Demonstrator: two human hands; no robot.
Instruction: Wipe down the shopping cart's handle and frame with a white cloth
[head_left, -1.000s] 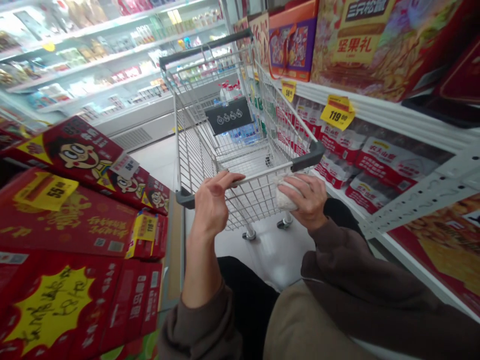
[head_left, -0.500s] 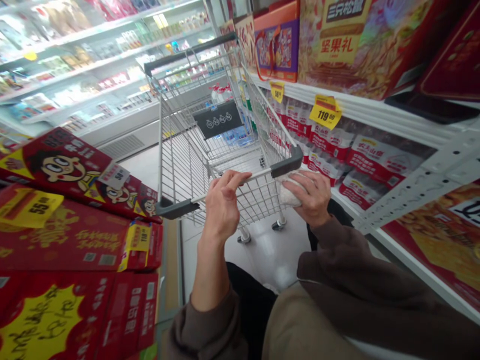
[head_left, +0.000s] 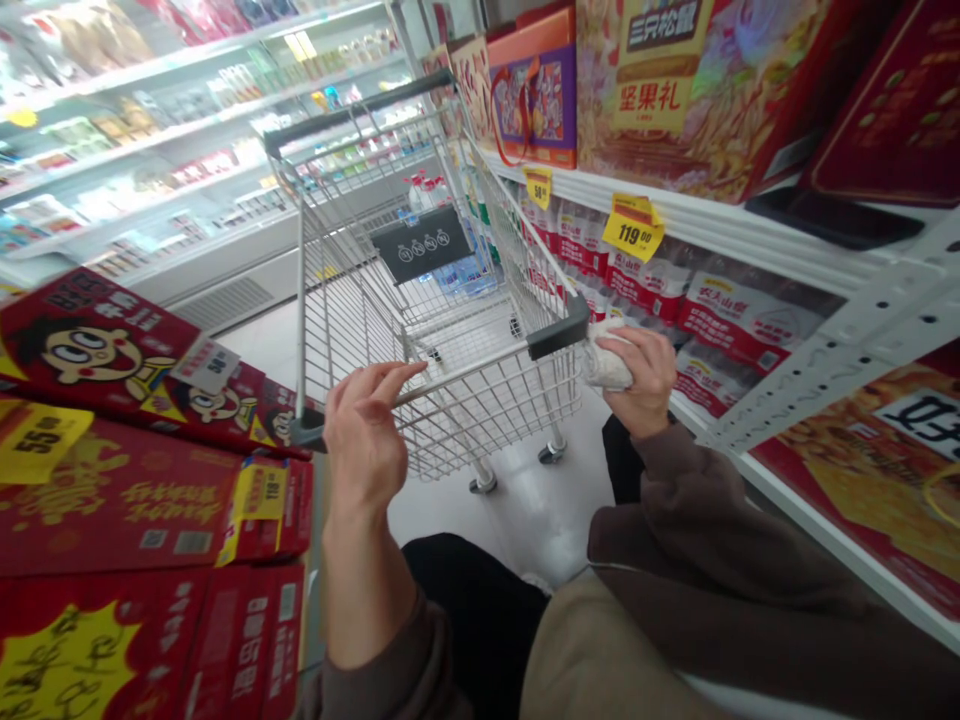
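Observation:
A wire shopping cart [head_left: 480, 415] with grey plastic corners stands in front of me. My left hand [head_left: 367, 425] is on its near rim by the left corner, thumb on my side and fingers reaching over the bar. Just off the right grey corner [head_left: 559, 325], my right hand [head_left: 641, 370] is closed around a crumpled white cloth [head_left: 607, 358], which may be touching the corner. Part of the cloth is hidden by the fingers. A black sign panel [head_left: 422, 245] hangs inside the cart.
Stacked red gift boxes [head_left: 112, 500] rise close on the left. A white shelf [head_left: 720, 225] on the right carries boxes above packs of bottled water [head_left: 750, 310]. Behind the cart stands a lit refrigerated display [head_left: 150, 130]. The cart's casters [head_left: 482, 482] rest on the floor.
My left hand has shifted left along the rim toward the corner. My right hand, with the cloth, has moved slightly right, away from under the grey corner. The view has shifted a little.

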